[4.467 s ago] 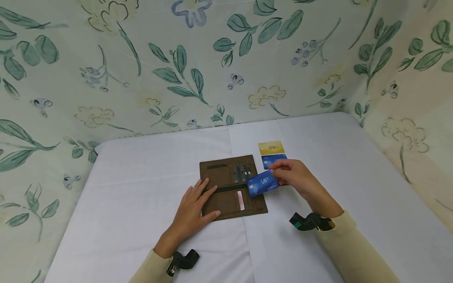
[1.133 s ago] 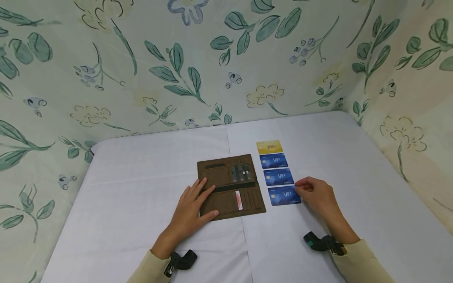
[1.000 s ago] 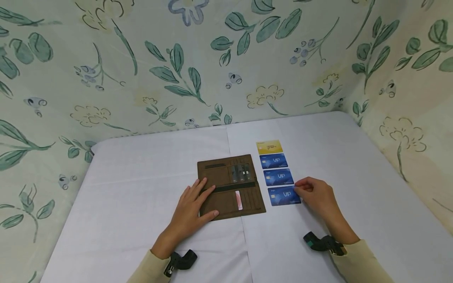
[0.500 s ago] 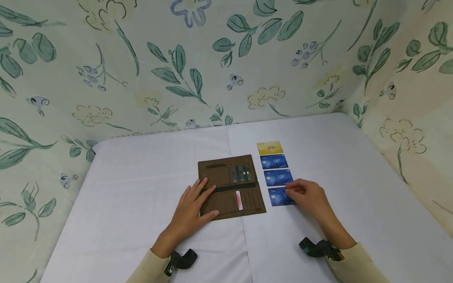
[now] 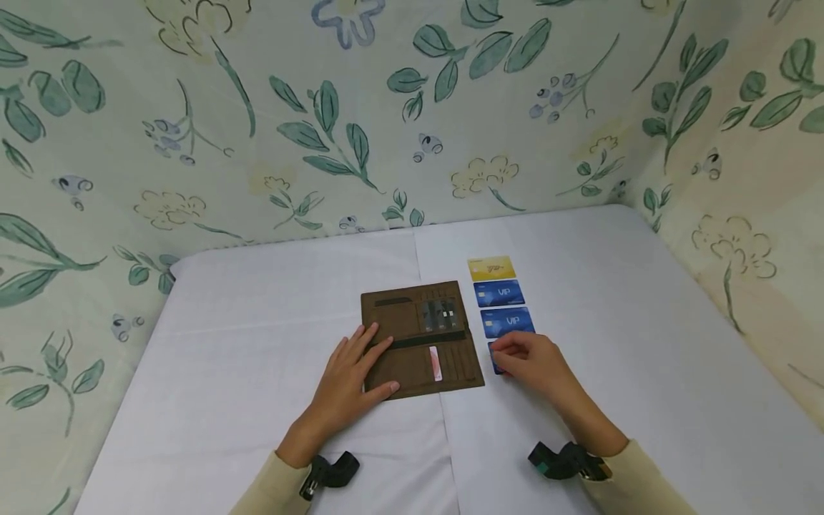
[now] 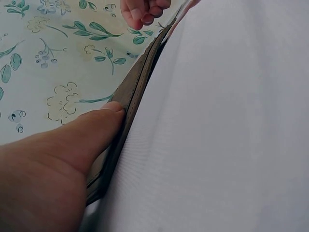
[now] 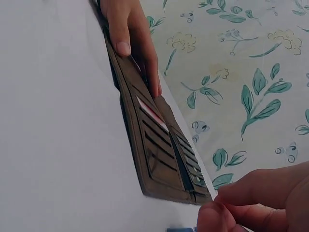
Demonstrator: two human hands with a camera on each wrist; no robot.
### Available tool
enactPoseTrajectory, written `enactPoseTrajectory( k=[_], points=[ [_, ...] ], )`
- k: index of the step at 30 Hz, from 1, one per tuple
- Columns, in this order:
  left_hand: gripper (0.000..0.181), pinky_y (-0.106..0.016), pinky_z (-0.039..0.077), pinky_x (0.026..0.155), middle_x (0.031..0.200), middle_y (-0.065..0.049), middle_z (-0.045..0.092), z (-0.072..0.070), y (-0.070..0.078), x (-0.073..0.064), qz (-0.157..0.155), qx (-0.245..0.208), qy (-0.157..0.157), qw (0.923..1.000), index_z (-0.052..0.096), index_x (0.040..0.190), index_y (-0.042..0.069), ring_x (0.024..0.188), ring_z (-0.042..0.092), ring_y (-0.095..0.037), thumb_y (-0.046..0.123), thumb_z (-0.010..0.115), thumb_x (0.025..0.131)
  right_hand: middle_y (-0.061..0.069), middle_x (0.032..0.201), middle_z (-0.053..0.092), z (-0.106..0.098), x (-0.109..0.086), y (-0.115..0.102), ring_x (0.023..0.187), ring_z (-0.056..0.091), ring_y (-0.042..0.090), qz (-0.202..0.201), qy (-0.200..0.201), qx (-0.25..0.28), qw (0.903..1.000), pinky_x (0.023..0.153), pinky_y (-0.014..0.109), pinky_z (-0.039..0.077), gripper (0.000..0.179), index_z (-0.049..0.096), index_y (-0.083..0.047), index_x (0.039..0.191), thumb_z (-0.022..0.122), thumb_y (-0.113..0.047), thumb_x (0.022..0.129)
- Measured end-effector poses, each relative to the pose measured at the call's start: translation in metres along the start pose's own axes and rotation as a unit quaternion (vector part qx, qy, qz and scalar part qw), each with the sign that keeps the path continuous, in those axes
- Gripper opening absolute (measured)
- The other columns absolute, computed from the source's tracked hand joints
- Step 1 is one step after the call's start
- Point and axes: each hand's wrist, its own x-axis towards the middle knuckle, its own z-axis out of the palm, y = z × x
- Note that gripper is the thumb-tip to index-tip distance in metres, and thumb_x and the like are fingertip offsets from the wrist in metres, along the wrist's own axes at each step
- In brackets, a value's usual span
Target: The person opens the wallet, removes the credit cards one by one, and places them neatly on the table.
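A brown wallet (image 5: 412, 372) lies unfolded on the white cloth, with a pink-and-white slip (image 5: 435, 364) showing in a lower slot. My left hand (image 5: 347, 375) rests spread on its left part; in the left wrist view the thumb (image 6: 104, 123) presses near its edge. To the wallet's right, a yellow card (image 5: 492, 268) and three blue VIP cards stand in a column. My right hand (image 5: 531, 361) is over the lowest blue card (image 5: 493, 363), hiding most of it. In the right wrist view the loosely bent fingers (image 7: 251, 188) show nothing between them, near the wallet's corner.
The other two blue cards (image 5: 499, 293) lie flat above the covered one. A white cloth (image 5: 257, 322) covers the table, with floral fabric (image 5: 386, 129) behind and at the sides. A black wrist camera (image 5: 566, 461) is worn on each arm.
Over the earlier frames my right hand laid blue cards into the column. Since then it has let go of the lowest card and moved left across it. The left hand stays on the wallet.
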Motion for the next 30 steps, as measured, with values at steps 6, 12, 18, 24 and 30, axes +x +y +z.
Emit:
enactPoseTrajectory(
  k=[6,12,18,24,30],
  points=[
    [0.07,-0.051,0.013,0.105,0.148,-0.006,0.022,0.0,-0.003,-0.001,0.0,0.011,-0.004,0.9999,0.037,0.139,0.024,0.136,0.015,-0.029,0.06,0.051,0.081,0.013,0.082,0.065,0.013,0.005,-0.016,0.069,0.062,0.021,0.021,-0.075,0.093,0.9926,0.065,0.031,0.054,0.021,0.063,0.002,0.098,0.064,-0.013,0.083],
    [0.07,-0.052,0.015,0.105,0.147,-0.006,0.023,0.001,-0.004,-0.003,-0.002,0.017,-0.002,0.9998,0.037,0.139,0.025,0.135,0.016,-0.03,0.06,0.052,0.081,0.021,0.086,0.063,0.018,0.003,-0.045,0.075,0.064,0.028,0.021,-0.109,0.14,0.9839,0.068,0.036,0.054,0.021,0.059,0.008,0.1,0.06,-0.006,0.084],
    [0.069,-0.051,0.014,0.105,0.147,-0.006,0.023,0.001,-0.003,-0.003,0.005,0.015,0.008,0.9998,0.037,0.139,0.025,0.135,0.016,-0.03,0.06,0.052,0.081,0.016,0.086,0.064,0.031,0.014,-0.033,0.075,0.064,0.025,0.04,-0.119,0.154,0.9802,0.068,0.034,0.054,0.022,0.062,0.004,0.1,0.064,-0.01,0.083],
    [0.069,-0.052,0.014,0.105,0.147,-0.007,0.024,0.001,-0.004,-0.001,0.008,0.014,0.012,0.9998,0.038,0.138,0.024,0.135,0.017,-0.03,0.059,0.053,0.081,0.014,0.088,0.064,0.034,0.019,-0.036,0.077,0.064,0.022,0.037,-0.123,0.164,0.978,0.069,0.032,0.054,0.023,0.061,0.003,0.101,0.064,-0.012,0.083],
    [0.069,-0.052,0.014,0.105,0.147,-0.006,0.023,0.003,-0.003,-0.001,0.012,0.016,0.007,0.9998,0.038,0.138,0.024,0.135,0.016,-0.03,0.059,0.053,0.081,0.015,0.091,0.065,0.038,0.021,-0.035,0.078,0.065,0.022,0.044,-0.136,0.167,0.9756,0.07,0.031,0.053,0.025,0.061,0.004,0.103,0.063,-0.01,0.083]
  ],
)
